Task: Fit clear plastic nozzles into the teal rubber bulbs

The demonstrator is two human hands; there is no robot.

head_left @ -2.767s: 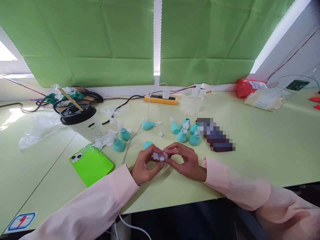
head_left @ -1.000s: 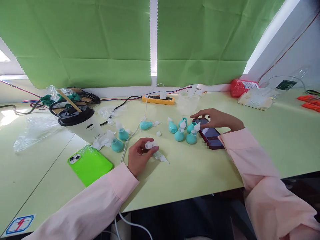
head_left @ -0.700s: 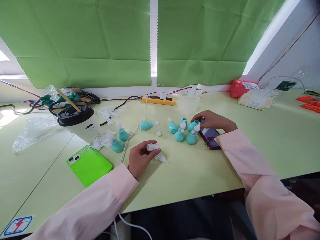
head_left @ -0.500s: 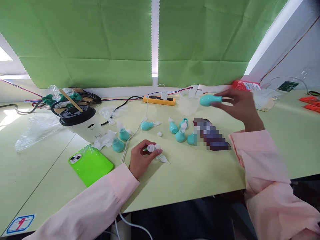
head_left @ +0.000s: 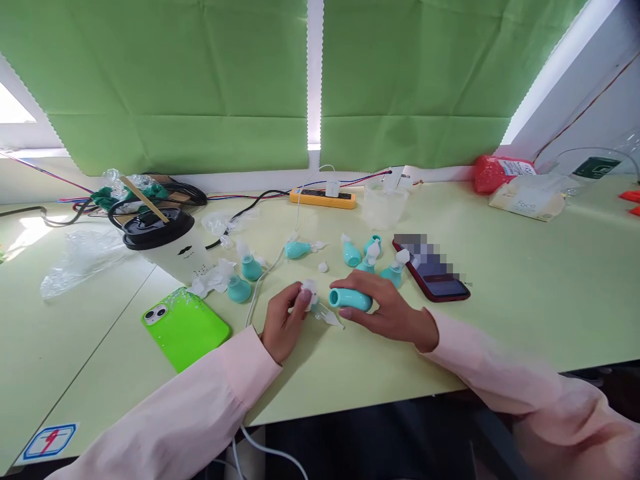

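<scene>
My left hand (head_left: 285,323) pinches a clear plastic nozzle piece (head_left: 310,293) between thumb and fingers. A second clear pointed tip (head_left: 330,317) shows just below it; whether it is joined or lies on the table I cannot tell. Closed around a teal rubber bulb (head_left: 353,299), my right hand (head_left: 390,307) holds it sideways, its round opening facing the left hand, a small gap away. Several teal bulb aspirators with clear tips stand or lie beyond the hands, among them one (head_left: 297,250) on its side. A small white cap (head_left: 323,267) sits near them.
A green phone (head_left: 187,330) lies left, by a lidded cup (head_left: 170,247) with a straw. On the right is a dark phone (head_left: 443,280). Behind are an orange power strip (head_left: 323,199), a translucent tub (head_left: 384,205) and a tissue box (head_left: 527,198). A white cable crosses the table.
My right hand has brought the teal bulb from the upper right down beside my left hand, its opening turned left. The left hand stays in place, its nozzle piece turned slightly.
</scene>
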